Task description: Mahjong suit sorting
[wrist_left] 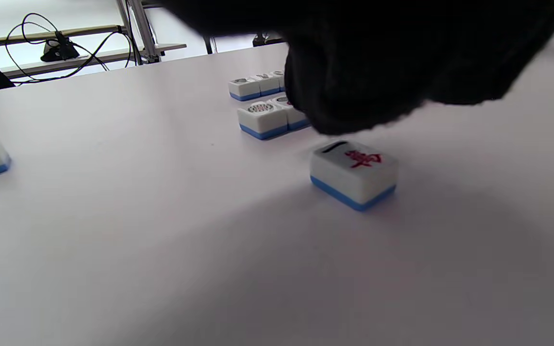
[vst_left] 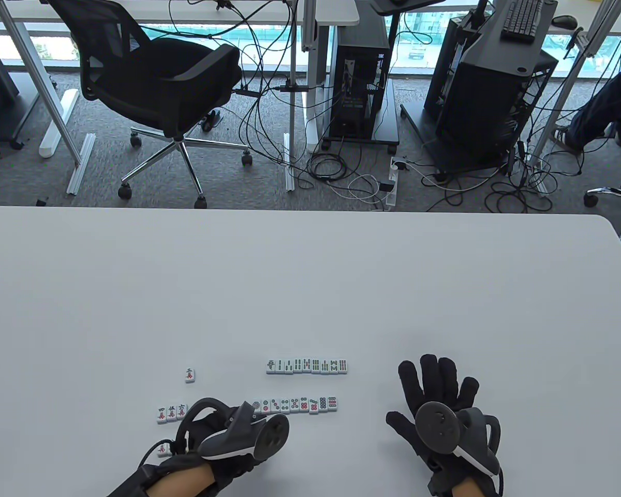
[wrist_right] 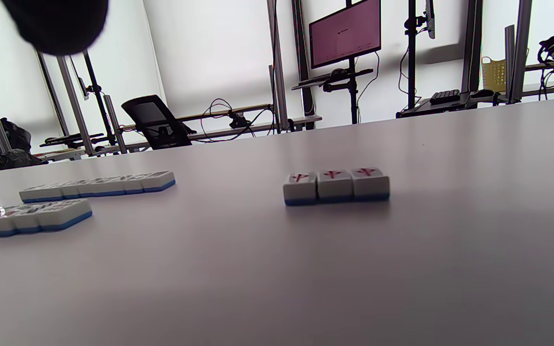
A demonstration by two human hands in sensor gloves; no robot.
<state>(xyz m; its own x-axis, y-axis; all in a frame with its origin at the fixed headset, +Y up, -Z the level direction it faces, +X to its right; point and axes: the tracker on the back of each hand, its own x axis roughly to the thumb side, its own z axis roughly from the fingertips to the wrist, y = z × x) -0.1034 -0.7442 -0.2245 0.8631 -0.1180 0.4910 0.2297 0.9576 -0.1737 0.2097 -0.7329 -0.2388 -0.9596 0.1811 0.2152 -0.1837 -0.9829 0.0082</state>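
1. On the white table (vst_left: 310,290), table view: bamboo-suit row (vst_left: 307,365) farthest, dot-suit row (vst_left: 296,405) nearer, three character tiles (vst_left: 171,412) at left, a lone character tile (vst_left: 190,374) apart. Right hand (vst_left: 437,409) flat, fingers spread, holding nothing. Left hand (vst_left: 222,440) mostly under its tracker (vst_left: 246,435).
2. Left wrist view: gloved fingers (wrist_left: 349,86) hang just above one character tile (wrist_left: 354,173); contact unclear, possibly not touching, so grip can't be told.
3. Right wrist view: three character tiles (wrist_right: 336,185) touching side by side; both long rows at left.
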